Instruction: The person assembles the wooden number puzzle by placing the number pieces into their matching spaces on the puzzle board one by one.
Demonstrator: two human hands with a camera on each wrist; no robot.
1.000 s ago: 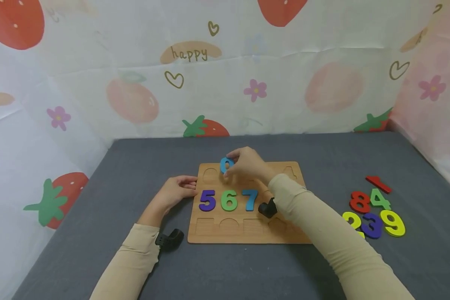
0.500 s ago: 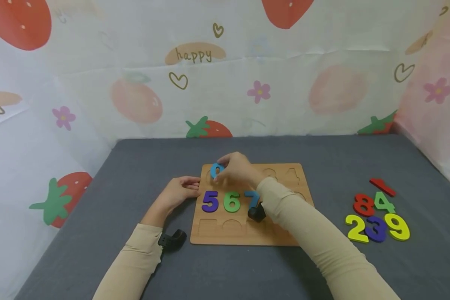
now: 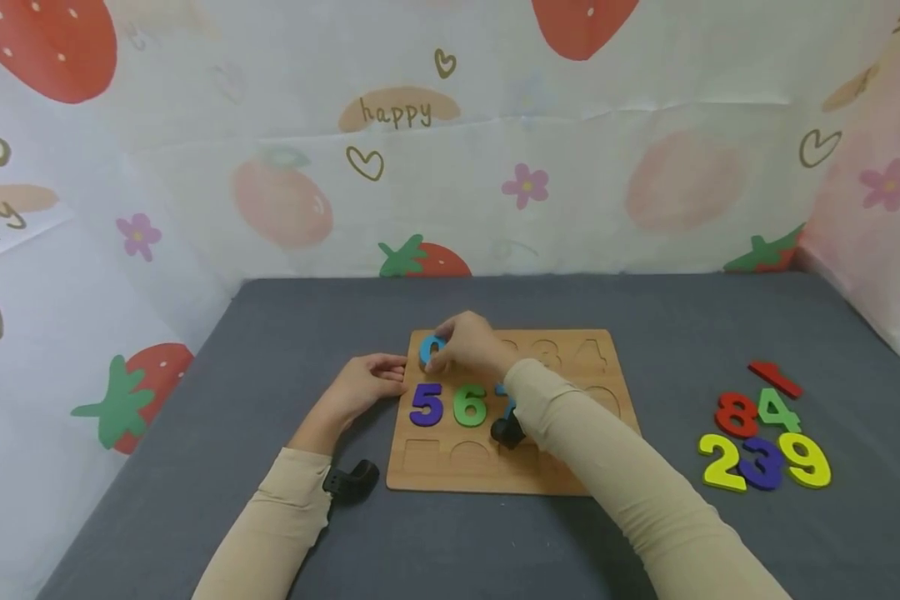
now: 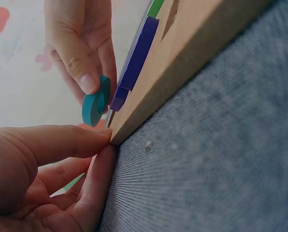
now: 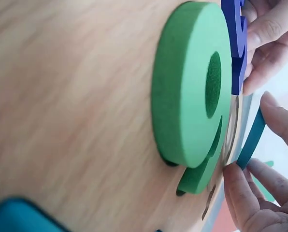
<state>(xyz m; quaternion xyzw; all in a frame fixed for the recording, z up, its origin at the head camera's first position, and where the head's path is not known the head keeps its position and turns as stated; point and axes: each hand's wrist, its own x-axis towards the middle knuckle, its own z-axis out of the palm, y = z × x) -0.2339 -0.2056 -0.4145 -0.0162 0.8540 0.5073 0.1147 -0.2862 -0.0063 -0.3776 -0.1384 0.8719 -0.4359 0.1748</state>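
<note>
My right hand (image 3: 471, 343) pinches a blue number 0 (image 4: 92, 108) between thumb and fingers. It holds the piece tilted over the upper left slot of a wooden number puzzle board (image 3: 450, 482). My left hand (image 3: 363, 387) is at the board's left edge, thumb and finger pinching that edge in the left wrist view. On the middle row sit a purple 5 (image 3: 427, 405), a green 6 (image 5: 194, 92) and a blue 7 (image 3: 501, 389). The right wrist and its black camera (image 3: 507, 431) partly cover the 7 in the head view.
To the board's right on the grey cloth lie loose numbers: a red 1 (image 3: 776, 379), red 8 (image 3: 723, 414), green 4 (image 3: 777, 410), yellow 2 (image 3: 722, 462), purple 3 (image 3: 761, 464) and yellow 9 (image 3: 806, 461). A strawberry-print curtain (image 3: 570, 242) stands behind the table.
My right hand has carried the blue 0 leftward to the upper left slot and lowered it. My left hand stays at the board's edge. The head view has shifted slightly.
</note>
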